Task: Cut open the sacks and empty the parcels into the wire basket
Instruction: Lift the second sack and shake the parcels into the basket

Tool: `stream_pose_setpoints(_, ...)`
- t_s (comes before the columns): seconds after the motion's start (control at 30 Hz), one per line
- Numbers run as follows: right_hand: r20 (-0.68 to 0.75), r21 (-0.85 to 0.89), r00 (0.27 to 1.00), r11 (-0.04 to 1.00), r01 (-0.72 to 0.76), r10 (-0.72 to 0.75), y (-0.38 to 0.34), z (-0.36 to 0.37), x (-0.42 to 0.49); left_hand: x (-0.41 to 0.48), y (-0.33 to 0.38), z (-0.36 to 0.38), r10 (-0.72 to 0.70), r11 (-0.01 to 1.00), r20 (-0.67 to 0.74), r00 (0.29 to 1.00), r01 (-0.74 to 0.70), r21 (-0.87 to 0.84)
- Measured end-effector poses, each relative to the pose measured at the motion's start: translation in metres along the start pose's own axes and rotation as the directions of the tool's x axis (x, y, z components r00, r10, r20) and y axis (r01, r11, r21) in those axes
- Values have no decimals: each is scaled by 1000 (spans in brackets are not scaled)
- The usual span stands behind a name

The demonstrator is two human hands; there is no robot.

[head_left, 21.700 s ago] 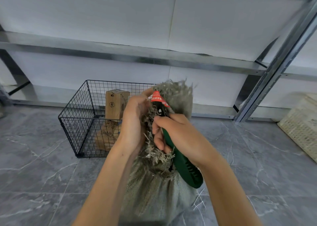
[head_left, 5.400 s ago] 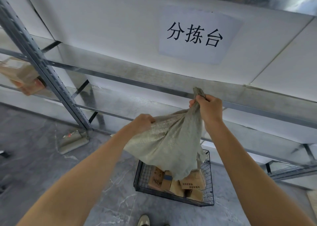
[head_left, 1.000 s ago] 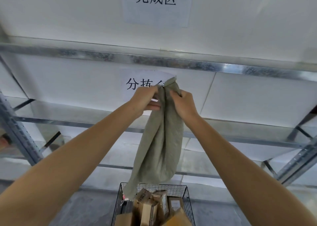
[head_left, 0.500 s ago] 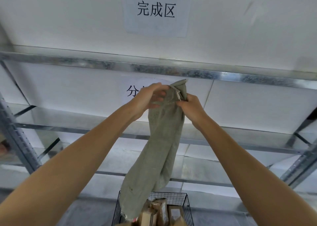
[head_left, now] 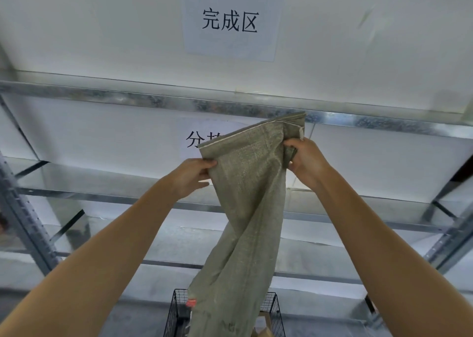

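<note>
The left hand (head_left: 193, 176) grips the left edge of the green sack (head_left: 245, 208). The right hand (head_left: 305, 161) grips its top right corner. The sack hangs down from the fingers over the wire basket (head_left: 275, 311).

Sack (head_left: 245, 208) hangs between both hands, above the wire basket (head_left: 176, 308); shelves (head_left: 230, 104) behind, two signs (head_left: 230, 22) on the wall.

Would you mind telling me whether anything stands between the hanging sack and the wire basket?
Nothing visible does. The left hand and right hand grip the sack by its top, and its lower end hangs at the open top of the wire basket.
</note>
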State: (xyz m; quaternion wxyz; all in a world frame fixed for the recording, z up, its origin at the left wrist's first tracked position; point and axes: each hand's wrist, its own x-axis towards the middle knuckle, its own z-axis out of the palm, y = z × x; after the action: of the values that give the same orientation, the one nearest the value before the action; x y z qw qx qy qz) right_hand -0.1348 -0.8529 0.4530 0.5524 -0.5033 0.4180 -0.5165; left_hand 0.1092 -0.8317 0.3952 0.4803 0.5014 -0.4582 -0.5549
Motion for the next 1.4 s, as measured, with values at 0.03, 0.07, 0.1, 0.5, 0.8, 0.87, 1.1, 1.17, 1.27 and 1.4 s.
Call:
stream_pose_setpoints(0.03, 29, -59, 1000, 998, -3, 5, 0, -4, 0, 1, 2, 0, 37, 998, -23, 999, -39, -56)
stream_pose_setpoints(0.07, 63, -159, 998, 987, -10, 20, 0, -8, -1, 1, 5, -1, 63, 992, -43, 997, -68, -108)
stream_pose_setpoints(0.1, 98, -278, 994, 960, -26, 55, 1, -13, -3, 2, 8, -1, 77, 985, -64, 995, -86, -147)
stream_pose_setpoints(0.5, 4, -368, 1000, 929, -24, 28, 28, -26, 4, 4, 33, -14, 218, 963, -296, 930, -156, 221)
stream_pose_setpoints(0.8, -97, -180, 995, 984, 11, -29, 39, -18, 21, 19, 35, -15, 293, 929, -498, 816, -120, 350)
stream_pose_setpoints(0.87, -133, -264, 985, 962, 71, -109, 37, -17, 22, 19, 38, -13, 262, 942, -477, 839, -115, 315)
stream_pose_setpoints(1.1, -125, -457, 965, 877, 152, -232, 30, -20, 20, 14, 44, -12, 55, 994, -212, 976, -33, 107)
stream_pose_setpoints(1.17, -109, -460, 966, 873, 159, -234, 30, -22, 19, 13, 45, -13, 14, 991, -133, 991, 4, 134)
stream_pose_setpoints(1.27, -97, -466, 977, 876, 123, -189, 30, -24, 18, 9, 47, -19, -44, 971, 73, 996, 25, 238)
stream_pose_setpoints(1.4, 18, -493, 998, 869, -45, 61, 21, -25, 18, 7, 44, -18, -58, 740, 131, 990, -45, 671)
